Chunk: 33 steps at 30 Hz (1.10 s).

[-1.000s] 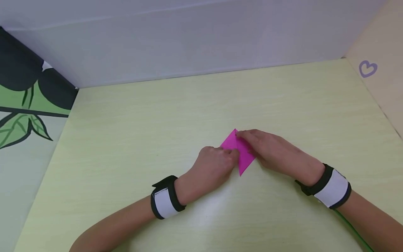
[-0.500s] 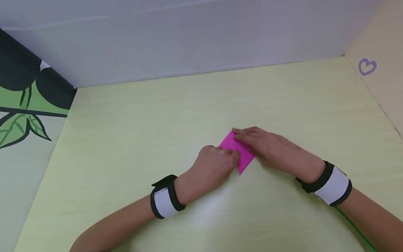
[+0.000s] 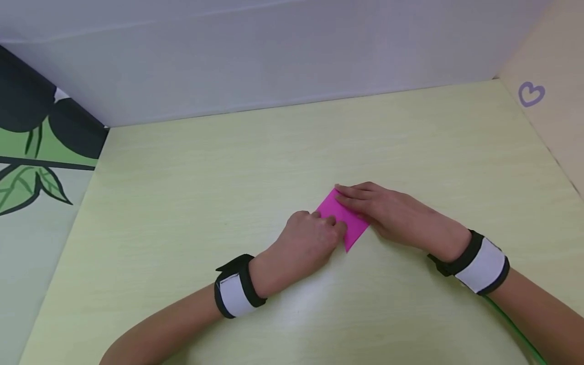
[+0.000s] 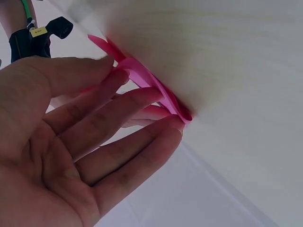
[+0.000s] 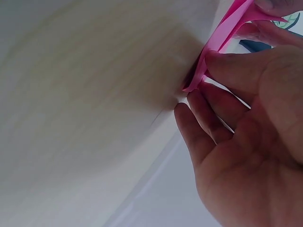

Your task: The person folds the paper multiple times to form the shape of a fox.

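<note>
A small piece of bright pink folded paper (image 3: 355, 229) lies on the table, pointed at its lower end, between both hands in the head view. My left hand (image 3: 304, 246) holds its left side with bent fingers. In the left wrist view, thumb and index finger meet at a raised layer of the paper (image 4: 144, 75), while the other fingertips touch along its edge. My right hand (image 3: 392, 210) covers the upper right part, fingertips right at the top corner. The right wrist view shows the thumb on the layered paper (image 5: 225, 35) with fingers close by its end.
The pale wood-grain table (image 3: 205, 172) ends at a whitish wall panel (image 3: 274, 61) behind. A side panel with a purple heart (image 3: 531, 94) stands right, and a painted leaf panel (image 3: 27, 185) left. A green cable (image 3: 513, 324) runs along the right forearm.
The right fingertips have slid slightly left and up onto the paper's top corner. The centre line seen earlier on the paper no longer shows. The left hand has barely moved.
</note>
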Each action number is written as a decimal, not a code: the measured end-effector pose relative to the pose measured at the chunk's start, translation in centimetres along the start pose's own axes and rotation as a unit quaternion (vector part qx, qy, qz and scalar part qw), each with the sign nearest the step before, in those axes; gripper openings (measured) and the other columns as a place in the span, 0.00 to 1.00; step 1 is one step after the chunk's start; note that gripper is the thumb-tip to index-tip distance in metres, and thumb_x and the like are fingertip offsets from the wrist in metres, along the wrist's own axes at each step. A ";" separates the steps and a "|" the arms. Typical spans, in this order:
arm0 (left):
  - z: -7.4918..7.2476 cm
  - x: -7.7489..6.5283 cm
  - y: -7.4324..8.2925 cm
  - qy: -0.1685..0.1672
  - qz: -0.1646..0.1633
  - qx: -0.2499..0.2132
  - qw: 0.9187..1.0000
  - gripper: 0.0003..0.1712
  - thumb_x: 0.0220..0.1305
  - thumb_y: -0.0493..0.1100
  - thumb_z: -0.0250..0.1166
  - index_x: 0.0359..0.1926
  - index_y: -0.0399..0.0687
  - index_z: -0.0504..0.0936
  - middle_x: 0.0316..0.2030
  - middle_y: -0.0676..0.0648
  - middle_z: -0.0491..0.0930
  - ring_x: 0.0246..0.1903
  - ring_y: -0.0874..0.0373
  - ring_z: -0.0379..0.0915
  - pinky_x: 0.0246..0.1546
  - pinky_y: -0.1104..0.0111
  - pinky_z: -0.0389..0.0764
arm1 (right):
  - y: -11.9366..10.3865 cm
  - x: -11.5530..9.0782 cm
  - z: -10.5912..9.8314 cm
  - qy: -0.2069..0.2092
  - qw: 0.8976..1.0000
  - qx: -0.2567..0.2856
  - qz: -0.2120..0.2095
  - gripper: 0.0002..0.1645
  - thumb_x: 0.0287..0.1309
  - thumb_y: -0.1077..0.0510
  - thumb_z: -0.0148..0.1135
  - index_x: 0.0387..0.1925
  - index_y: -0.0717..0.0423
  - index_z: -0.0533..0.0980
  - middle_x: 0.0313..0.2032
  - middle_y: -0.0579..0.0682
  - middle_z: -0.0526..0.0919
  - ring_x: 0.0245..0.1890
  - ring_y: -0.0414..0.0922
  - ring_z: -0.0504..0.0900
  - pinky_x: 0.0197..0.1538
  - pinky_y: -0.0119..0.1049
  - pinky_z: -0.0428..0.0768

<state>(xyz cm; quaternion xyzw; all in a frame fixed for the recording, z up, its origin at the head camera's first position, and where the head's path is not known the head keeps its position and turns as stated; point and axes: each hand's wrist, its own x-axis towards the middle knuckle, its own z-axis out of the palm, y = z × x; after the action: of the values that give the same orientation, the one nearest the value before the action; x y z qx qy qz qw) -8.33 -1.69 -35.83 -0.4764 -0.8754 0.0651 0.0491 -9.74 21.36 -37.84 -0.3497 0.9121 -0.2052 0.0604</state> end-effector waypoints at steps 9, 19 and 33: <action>-0.4 -0.4 -0.3 -0.018 0.011 -0.011 1.000 0.11 0.58 0.35 0.66 0.25 0.53 0.76 0.17 0.55 0.68 0.16 0.61 0.61 0.16 0.72 0.57 | -0.1 0.2 0.0 -0.011 1.000 -0.005 0.010 0.34 0.68 0.66 0.62 0.73 0.53 0.69 0.75 0.46 0.67 0.73 0.48 0.66 0.53 0.44 0.83; -0.6 -0.4 -1.9 -0.010 0.013 -0.140 0.990 0.18 0.64 0.65 0.69 0.31 0.58 0.85 0.22 0.59 0.76 0.18 0.64 0.69 0.22 0.71 0.72 | -0.5 0.2 0.2 -0.012 1.000 -0.023 0.007 0.37 0.63 0.70 0.64 0.72 0.55 0.70 0.74 0.48 0.68 0.72 0.50 0.66 0.45 0.41 0.85; 1.4 1.5 -5.7 0.011 -0.019 -0.116 0.993 0.14 0.67 0.42 0.67 0.53 0.50 0.88 0.44 0.48 0.81 0.38 0.54 0.76 0.34 0.69 0.80 | -0.8 0.2 0.3 -0.019 0.999 -0.045 0.005 0.39 0.60 0.74 0.65 0.72 0.55 0.70 0.74 0.51 0.69 0.72 0.53 0.68 0.36 0.37 0.83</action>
<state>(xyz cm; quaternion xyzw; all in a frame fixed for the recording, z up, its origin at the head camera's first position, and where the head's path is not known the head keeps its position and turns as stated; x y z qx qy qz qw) -14.09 -3.62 -36.25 -0.4628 -0.8854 -0.0432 0.0048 -9.26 20.59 -37.77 -0.3517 0.9207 -0.1572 0.0628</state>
